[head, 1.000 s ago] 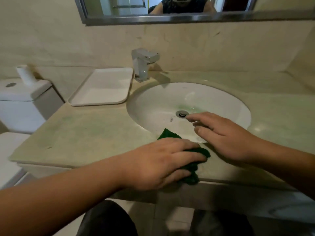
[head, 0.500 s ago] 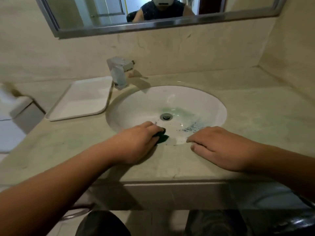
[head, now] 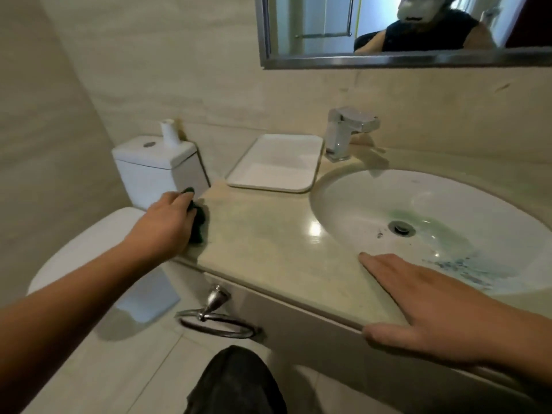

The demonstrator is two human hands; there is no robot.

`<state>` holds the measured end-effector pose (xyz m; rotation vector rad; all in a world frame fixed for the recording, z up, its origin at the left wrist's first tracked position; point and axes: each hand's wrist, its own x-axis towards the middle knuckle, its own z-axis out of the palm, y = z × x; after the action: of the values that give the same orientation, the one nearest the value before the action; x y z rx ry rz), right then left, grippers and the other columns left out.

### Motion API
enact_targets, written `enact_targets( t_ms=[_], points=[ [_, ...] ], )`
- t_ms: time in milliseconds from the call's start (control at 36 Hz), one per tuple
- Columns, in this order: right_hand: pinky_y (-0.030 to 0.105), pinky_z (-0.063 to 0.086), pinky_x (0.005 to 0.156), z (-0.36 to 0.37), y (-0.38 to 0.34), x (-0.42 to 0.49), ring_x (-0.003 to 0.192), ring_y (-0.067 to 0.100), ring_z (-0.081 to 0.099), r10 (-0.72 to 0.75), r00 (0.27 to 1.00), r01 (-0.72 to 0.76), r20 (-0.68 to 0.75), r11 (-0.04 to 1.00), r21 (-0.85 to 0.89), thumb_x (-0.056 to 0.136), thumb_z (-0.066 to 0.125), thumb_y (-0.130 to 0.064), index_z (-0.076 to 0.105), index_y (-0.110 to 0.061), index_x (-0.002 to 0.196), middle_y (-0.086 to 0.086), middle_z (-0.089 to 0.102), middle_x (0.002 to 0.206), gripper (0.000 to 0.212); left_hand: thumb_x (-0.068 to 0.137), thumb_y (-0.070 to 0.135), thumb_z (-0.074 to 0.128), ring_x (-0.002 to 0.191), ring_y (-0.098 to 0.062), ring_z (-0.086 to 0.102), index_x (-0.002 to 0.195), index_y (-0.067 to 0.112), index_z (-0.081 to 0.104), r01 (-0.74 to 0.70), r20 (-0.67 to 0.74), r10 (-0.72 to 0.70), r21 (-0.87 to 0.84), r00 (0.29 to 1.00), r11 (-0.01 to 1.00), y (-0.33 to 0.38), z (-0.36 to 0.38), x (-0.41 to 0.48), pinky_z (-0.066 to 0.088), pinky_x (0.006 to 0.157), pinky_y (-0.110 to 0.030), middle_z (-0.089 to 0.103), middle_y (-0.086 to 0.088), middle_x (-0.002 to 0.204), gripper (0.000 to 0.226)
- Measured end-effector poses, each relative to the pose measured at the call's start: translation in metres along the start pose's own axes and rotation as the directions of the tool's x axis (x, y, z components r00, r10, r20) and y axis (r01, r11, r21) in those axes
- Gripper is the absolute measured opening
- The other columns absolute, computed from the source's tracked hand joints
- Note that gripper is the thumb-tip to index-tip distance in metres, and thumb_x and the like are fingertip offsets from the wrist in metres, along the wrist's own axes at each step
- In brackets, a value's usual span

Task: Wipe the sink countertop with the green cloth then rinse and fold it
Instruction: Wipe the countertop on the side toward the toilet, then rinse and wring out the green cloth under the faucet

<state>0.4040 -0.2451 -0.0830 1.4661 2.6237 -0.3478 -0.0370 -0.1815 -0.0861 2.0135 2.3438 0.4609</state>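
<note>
The dark green cloth (head: 197, 223) is bunched under my left hand (head: 163, 225) at the far left edge of the beige stone countertop (head: 263, 243); only its right side shows past my fingers. My right hand (head: 430, 309) lies flat, fingers apart, on the counter's front edge beside the white oval sink basin (head: 343, 204), holding nothing. Green-blue smears mark the basin near the drain (head: 401, 228). The chrome faucet (head: 343, 132) stands behind the basin with no water running.
A white rectangular tray (head: 277, 162) lies on the counter left of the faucet. A toilet tank (head: 158, 168) and the toilet lid (head: 89, 249) stand just past the counter's left end. A metal towel ring (head: 215, 318) hangs under the front edge. Above is a mirror (head: 388, 28).
My left hand has carried the cloth from the sink's front rim leftward across the counter to its far left edge. My view has swung left. My right hand stayed on the front edge.
</note>
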Motion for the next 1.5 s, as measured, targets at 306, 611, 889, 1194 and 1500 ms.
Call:
enact_targets(
  t_ms=[306, 611, 889, 1194, 1500],
  points=[
    [0.026, 0.030, 0.107, 0.009, 0.001, 0.008, 0.138, 0.002, 0.028, 0.078, 0.997, -0.079, 0.031, 0.995, 0.055, 0.055, 0.023, -0.112, -0.031, -0.062, 0.145, -0.033, -0.009, 0.160, 0.116, 0.112, 0.034, 0.039, 0.158, -0.036, 0.022, 0.166, 0.015, 0.029, -0.424, 0.102, 0.433, -0.096, 0.896, 0.901, 0.122, 0.055, 0.018, 0.021, 0.129, -0.052, 0.029, -0.016, 0.171, 0.058],
    [0.019, 0.048, 0.073, -0.054, 0.052, 0.017, 0.099, -0.011, 0.057, 0.155, 0.936, -0.076, -0.317, 0.966, 0.248, 0.086, 0.041, -0.075, 0.062, -0.053, 0.111, -0.032, 0.063, 0.102, 0.039, 0.112, 0.037, 0.048, 0.123, -0.014, 0.060, 0.145, 0.030, 0.060, -0.344, 0.133, 0.584, -0.696, 0.801, 0.630, 0.269, 0.028, 0.047, 0.053, 0.100, -0.032, 0.064, 0.004, 0.136, 0.036],
    [0.039, 0.057, 0.082, -0.144, 0.122, 0.154, 0.090, 0.024, 0.066, 0.357, 0.845, -0.260, -0.399, 0.925, 0.278, 0.099, 0.054, -0.033, 0.075, -0.024, 0.119, 0.004, 0.075, 0.104, 0.030, 0.105, 0.045, 0.056, 0.091, -0.016, 0.068, 0.116, 0.033, 0.067, -0.115, 0.165, 0.321, -0.708, 0.933, 0.697, 0.270, 0.034, 0.126, 0.058, 0.074, -0.035, 0.070, 0.005, 0.101, 0.019],
    [0.046, 0.060, 0.078, -0.174, 0.159, 0.256, 0.079, 0.031, 0.074, 0.493, 0.776, -0.305, -0.394, 0.840, 0.449, 0.096, 0.054, -0.049, 0.073, -0.012, 0.082, 0.011, 0.077, 0.080, 0.044, 0.096, 0.027, 0.073, 0.087, -0.021, 0.074, 0.101, 0.027, 0.074, 0.007, 0.221, 0.297, -0.813, 0.929, 0.582, 0.281, 0.055, 0.158, 0.066, 0.079, -0.043, 0.076, 0.001, 0.095, 0.005],
    [0.041, 0.056, 0.070, -0.172, 0.186, 0.274, 0.078, 0.033, 0.066, 0.533, 0.730, -0.406, -0.428, 0.842, 0.357, 0.098, 0.055, -0.053, 0.072, -0.009, 0.087, 0.013, 0.070, 0.081, 0.049, 0.072, 0.019, 0.088, 0.099, -0.034, 0.079, 0.103, 0.021, 0.080, 0.231, 0.368, 0.364, -0.901, 0.856, 0.367, 0.295, 0.089, 0.188, 0.062, 0.096, -0.054, 0.083, -0.008, 0.100, 0.033]
  ],
)
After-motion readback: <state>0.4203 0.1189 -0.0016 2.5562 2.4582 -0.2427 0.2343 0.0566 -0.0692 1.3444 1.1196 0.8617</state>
